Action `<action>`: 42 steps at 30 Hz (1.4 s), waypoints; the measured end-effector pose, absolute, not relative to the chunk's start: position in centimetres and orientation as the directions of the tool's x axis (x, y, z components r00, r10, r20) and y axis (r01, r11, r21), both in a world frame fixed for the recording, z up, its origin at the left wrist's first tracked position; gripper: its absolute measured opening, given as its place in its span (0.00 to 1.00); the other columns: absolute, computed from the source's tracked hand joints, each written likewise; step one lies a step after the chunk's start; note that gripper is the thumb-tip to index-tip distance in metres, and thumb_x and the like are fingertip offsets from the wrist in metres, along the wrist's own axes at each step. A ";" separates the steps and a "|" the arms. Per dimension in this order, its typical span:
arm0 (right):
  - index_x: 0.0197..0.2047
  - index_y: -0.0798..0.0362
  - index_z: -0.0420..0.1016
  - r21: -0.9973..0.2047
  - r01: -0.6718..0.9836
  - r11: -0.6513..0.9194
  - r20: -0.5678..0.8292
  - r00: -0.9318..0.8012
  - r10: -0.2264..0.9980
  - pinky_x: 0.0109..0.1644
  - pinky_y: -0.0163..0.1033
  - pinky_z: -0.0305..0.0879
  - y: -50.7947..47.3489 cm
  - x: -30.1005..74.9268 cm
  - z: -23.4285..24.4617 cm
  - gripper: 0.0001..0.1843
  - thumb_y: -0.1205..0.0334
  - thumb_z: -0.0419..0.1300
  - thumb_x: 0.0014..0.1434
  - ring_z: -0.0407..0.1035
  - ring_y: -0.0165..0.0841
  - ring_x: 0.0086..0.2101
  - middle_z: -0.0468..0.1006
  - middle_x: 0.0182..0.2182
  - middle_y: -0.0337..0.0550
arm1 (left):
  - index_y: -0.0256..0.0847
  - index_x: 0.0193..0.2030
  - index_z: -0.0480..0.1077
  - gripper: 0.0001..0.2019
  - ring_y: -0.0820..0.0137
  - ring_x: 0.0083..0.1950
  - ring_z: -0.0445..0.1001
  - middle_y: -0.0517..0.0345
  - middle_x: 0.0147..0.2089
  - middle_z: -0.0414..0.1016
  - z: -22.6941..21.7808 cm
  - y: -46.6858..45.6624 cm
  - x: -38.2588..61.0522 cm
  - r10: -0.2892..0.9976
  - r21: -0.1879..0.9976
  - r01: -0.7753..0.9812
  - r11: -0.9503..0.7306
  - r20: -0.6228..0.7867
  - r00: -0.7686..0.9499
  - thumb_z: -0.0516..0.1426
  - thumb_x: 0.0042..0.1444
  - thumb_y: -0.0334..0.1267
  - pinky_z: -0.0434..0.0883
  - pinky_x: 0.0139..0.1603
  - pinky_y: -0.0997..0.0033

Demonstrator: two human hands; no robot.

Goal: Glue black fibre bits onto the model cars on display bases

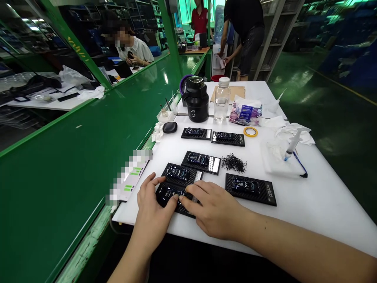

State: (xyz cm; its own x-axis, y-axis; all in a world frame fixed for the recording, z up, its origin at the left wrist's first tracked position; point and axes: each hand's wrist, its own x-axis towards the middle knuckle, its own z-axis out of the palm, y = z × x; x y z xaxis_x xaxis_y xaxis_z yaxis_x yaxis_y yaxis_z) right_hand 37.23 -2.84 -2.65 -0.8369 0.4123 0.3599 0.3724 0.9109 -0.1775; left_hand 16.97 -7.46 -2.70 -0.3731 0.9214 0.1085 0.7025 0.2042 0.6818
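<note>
A dark, glossy model car (167, 193) on a black patterned base plate (183, 209) lies at the near edge of the white tabletop, partly hidden by both hands. My left hand (154, 208) curls around its left end, thumb on the car and fingers at the far side. From the right, my right hand (213, 208) brings its fingertips together at the car, close to the left thumb; anything tiny between them is hidden. Just beyond lies another model car (178, 173) on its plate. A further car (246, 185) on a plate sits right of my right hand.
Small black parts (235, 162) lie in a pile mid-table. Farther back are more mounted cars (198, 159), yellow tape (250, 131), a black jug (198, 100) and a clear bottle (222, 100). A syringe (293, 145) stands at right. Other people are in the background.
</note>
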 end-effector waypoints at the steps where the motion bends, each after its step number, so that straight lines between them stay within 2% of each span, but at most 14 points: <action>1: 0.62 0.58 0.67 -0.197 0.373 0.906 0.353 -0.835 0.421 0.54 0.49 0.67 -2.8 37.3 -2.7 0.26 0.64 0.51 0.62 0.59 0.44 0.53 0.67 0.55 0.54 | 0.48 0.56 0.64 0.23 0.54 0.71 0.54 0.51 0.70 0.56 -2.7 -7.4 17.0 0.921 0.672 0.710 0.213 0.105 -0.376 0.57 0.54 0.49 0.55 0.70 0.39; 4: 0.65 0.55 0.65 -0.266 0.380 0.886 0.328 -0.828 0.454 0.56 0.50 0.66 -2.8 37.7 -2.7 0.28 0.62 0.52 0.63 0.59 0.44 0.54 0.65 0.58 0.54 | 0.46 0.55 0.64 0.24 0.53 0.71 0.54 0.49 0.70 0.56 -2.5 -7.3 17.1 0.918 0.657 0.718 0.230 0.098 -0.384 0.57 0.53 0.50 0.54 0.71 0.40; 10: 0.65 0.59 0.64 -0.322 0.376 0.869 0.337 -0.813 0.476 0.56 0.49 0.67 -2.8 38.1 -2.4 0.28 0.62 0.51 0.63 0.59 0.43 0.54 0.65 0.56 0.55 | 0.46 0.56 0.63 0.26 0.54 0.71 0.55 0.50 0.70 0.56 -2.2 -7.3 17.3 0.917 0.684 0.691 0.234 0.082 -0.391 0.58 0.52 0.51 0.56 0.70 0.42; 22: 0.64 0.54 0.66 -0.297 0.387 0.873 0.306 -0.827 0.471 0.54 0.49 0.67 -3.0 37.7 -2.1 0.25 0.63 0.52 0.64 0.59 0.43 0.52 0.65 0.55 0.55 | 0.44 0.57 0.63 0.26 0.55 0.72 0.54 0.47 0.69 0.56 -2.1 -7.4 16.6 0.927 0.710 0.665 0.233 0.044 -0.372 0.61 0.52 0.47 0.54 0.72 0.43; 27: 0.64 0.53 0.64 -0.288 0.417 0.862 0.270 -0.828 0.491 0.54 0.49 0.68 -3.3 37.8 -1.5 0.24 0.60 0.51 0.65 0.59 0.44 0.54 0.63 0.58 0.55 | 0.49 0.61 0.60 0.23 0.59 0.74 0.52 0.52 0.72 0.52 -2.3 -8.1 16.7 0.931 0.779 0.602 0.178 0.065 -0.359 0.57 0.60 0.47 0.51 0.73 0.45; 30: 0.64 0.52 0.64 -0.302 0.427 0.852 0.247 -0.828 0.503 0.54 0.50 0.68 -3.4 37.8 -1.2 0.25 0.55 0.51 0.66 0.59 0.45 0.55 0.62 0.59 0.55 | 0.50 0.59 0.61 0.20 0.61 0.73 0.53 0.55 0.72 0.53 -2.6 -8.4 16.7 0.920 0.823 0.554 0.129 0.109 -0.376 0.56 0.61 0.46 0.51 0.74 0.47; 35: 0.63 0.51 0.64 -0.298 0.437 0.849 0.242 -0.825 0.510 0.54 0.51 0.67 -3.5 37.6 -1.4 0.26 0.48 0.52 0.66 0.60 0.45 0.54 0.62 0.59 0.56 | 0.47 0.58 0.63 0.21 0.58 0.72 0.55 0.52 0.70 0.56 -2.6 -8.2 16.9 0.919 0.768 0.624 0.144 0.130 -0.372 0.58 0.58 0.45 0.54 0.72 0.45; 42: 0.62 0.51 0.65 -0.280 0.445 0.851 0.259 -0.818 0.513 0.53 0.50 0.68 -3.5 37.5 -1.5 0.25 0.50 0.55 0.66 0.61 0.45 0.54 0.64 0.57 0.55 | 0.45 0.57 0.63 0.24 0.57 0.71 0.56 0.49 0.68 0.59 -2.3 -7.6 17.4 0.911 0.731 0.658 0.180 0.127 -0.392 0.59 0.54 0.45 0.55 0.72 0.45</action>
State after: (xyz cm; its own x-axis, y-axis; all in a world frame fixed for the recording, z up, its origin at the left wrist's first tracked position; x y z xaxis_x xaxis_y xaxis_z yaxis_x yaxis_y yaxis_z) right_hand 37.48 -3.48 -1.55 -0.8184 0.5130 0.2587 0.4448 0.8508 -0.2799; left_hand 17.41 -7.57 -2.34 -0.3918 0.9112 0.1275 0.6576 0.1804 0.7315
